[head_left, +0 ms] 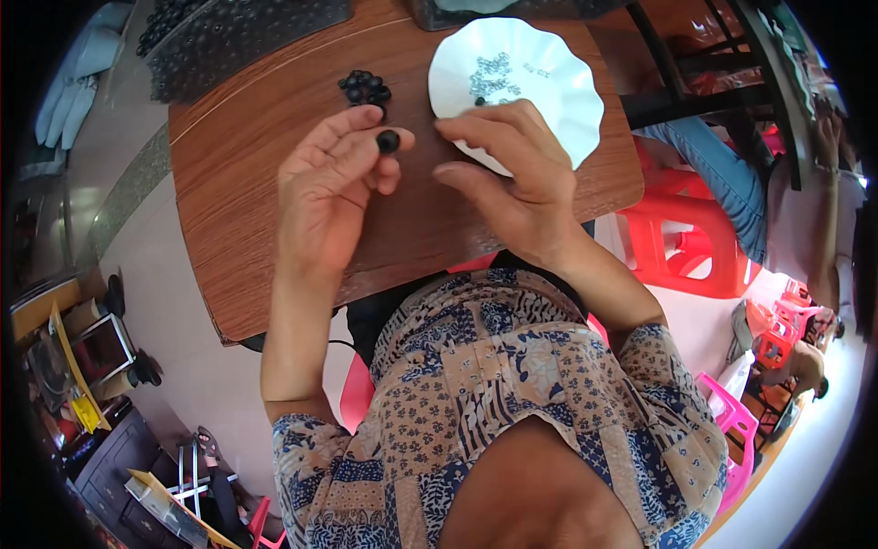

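My left hand (322,188) is raised over the table with a small round black piece (388,141) pinched at its thumb and fingertips. Just beyond those fingers lies a small pile of similar black pieces (364,88). My right hand (529,169) hovers at the near left rim of a white scalloped plate (578,123), thumb and fingers apart, and nothing shows between them. The plate holds a scatter of small clear or silvery bits (492,77), too small to name. One dark bit (480,102) shows there, close to my right fingers.
Both hands are above a brown wood-grain table (238,201). A dark see-through tray with many black round pieces (247,46) stands at the far left. Another container (512,11) is at the far edge. On the right are a red stool (686,238) and a seated person in jeans (713,165).
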Demonstrator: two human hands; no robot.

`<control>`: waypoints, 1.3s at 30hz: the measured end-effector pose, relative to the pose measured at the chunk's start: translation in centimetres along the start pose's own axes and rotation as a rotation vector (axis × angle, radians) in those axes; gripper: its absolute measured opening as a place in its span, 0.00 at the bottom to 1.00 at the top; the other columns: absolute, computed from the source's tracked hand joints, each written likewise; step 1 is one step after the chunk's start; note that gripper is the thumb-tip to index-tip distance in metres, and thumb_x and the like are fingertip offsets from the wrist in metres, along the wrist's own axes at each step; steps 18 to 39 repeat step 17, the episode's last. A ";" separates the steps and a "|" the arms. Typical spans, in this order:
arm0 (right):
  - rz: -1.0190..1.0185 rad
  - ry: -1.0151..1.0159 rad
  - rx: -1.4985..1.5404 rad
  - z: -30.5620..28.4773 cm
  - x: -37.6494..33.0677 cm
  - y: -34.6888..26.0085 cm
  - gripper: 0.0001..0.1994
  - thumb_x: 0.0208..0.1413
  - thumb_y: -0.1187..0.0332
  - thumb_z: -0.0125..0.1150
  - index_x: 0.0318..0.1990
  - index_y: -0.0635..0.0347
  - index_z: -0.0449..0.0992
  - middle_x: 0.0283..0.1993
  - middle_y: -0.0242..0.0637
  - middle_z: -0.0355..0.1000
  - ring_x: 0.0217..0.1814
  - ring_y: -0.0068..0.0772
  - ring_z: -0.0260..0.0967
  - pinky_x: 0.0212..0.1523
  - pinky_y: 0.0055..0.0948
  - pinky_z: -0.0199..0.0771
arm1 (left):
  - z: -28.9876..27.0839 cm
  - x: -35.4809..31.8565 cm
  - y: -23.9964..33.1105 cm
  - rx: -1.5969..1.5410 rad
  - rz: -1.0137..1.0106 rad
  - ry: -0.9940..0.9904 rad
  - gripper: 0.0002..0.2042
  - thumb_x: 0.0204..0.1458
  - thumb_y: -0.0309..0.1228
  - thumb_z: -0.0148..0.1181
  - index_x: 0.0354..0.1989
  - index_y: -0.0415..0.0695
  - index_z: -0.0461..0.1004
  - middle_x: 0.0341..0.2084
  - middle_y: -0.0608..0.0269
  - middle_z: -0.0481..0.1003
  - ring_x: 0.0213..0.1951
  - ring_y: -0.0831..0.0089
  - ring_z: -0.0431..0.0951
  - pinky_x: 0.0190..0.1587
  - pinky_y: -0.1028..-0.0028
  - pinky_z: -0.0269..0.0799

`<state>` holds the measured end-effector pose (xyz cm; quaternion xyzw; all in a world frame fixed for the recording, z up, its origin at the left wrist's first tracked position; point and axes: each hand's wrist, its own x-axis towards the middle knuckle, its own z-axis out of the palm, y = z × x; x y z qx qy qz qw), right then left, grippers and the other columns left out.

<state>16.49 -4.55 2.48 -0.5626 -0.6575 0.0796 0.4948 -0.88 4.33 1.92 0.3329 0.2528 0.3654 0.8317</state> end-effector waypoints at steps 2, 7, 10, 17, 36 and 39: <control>-0.041 0.012 0.010 0.6 0.4 -0.1 0.17 0.39 0.78 0.68 0.42 0.64 0.77 0.39 0.39 0.71 0.38 0.32 0.67 0.36 0.26 0.68 | 0.7 -0.4 -1.3 -0.063 -0.031 0.009 0.13 0.53 0.22 0.56 0.46 0.31 0.67 0.35 0.50 0.77 0.30 0.74 0.75 0.33 0.78 0.70; 0.013 -0.041 0.069 0.4 -0.3 0.1 0.15 0.39 0.78 0.69 0.38 0.64 0.77 0.39 0.39 0.72 0.39 0.31 0.65 0.37 0.25 0.68 | 1.7 -0.8 -3.0 -0.128 -0.074 0.054 0.13 0.53 0.23 0.56 0.46 0.31 0.67 0.33 0.55 0.76 0.30 0.75 0.73 0.33 0.78 0.67; -0.029 -0.055 0.038 0.1 -0.3 0.2 0.13 0.39 0.78 0.68 0.36 0.64 0.77 0.39 0.39 0.72 0.38 0.32 0.66 0.36 0.26 0.68 | 1.7 -1.1 -3.7 -0.137 -0.097 0.054 0.13 0.53 0.23 0.56 0.45 0.31 0.69 0.32 0.58 0.75 0.31 0.75 0.73 0.33 0.78 0.67; -0.092 -0.077 -0.065 -0.4 -0.9 0.0 0.13 0.39 0.78 0.66 0.36 0.62 0.77 0.41 0.39 0.72 0.39 0.38 0.66 0.38 0.30 0.68 | 0.6 -1.5 -4.5 -0.070 -0.205 -0.037 0.14 0.54 0.25 0.57 0.47 0.32 0.71 0.33 0.58 0.76 0.31 0.74 0.73 0.35 0.78 0.66; -0.092 -0.077 -0.065 -0.4 -0.9 0.0 0.13 0.39 0.78 0.66 0.36 0.62 0.77 0.41 0.39 0.72 0.39 0.38 0.66 0.38 0.30 0.68 | 0.6 -1.5 -4.5 -0.070 -0.205 -0.037 0.14 0.54 0.25 0.57 0.47 0.32 0.71 0.33 0.58 0.76 0.31 0.74 0.73 0.35 0.78 0.66; -0.092 -0.077 -0.065 -0.4 -0.9 0.0 0.13 0.39 0.78 0.66 0.36 0.62 0.77 0.41 0.39 0.72 0.39 0.38 0.66 0.38 0.30 0.68 | 0.6 -1.5 -4.5 -0.070 -0.205 -0.037 0.14 0.54 0.25 0.57 0.47 0.32 0.71 0.33 0.58 0.76 0.31 0.74 0.73 0.35 0.78 0.66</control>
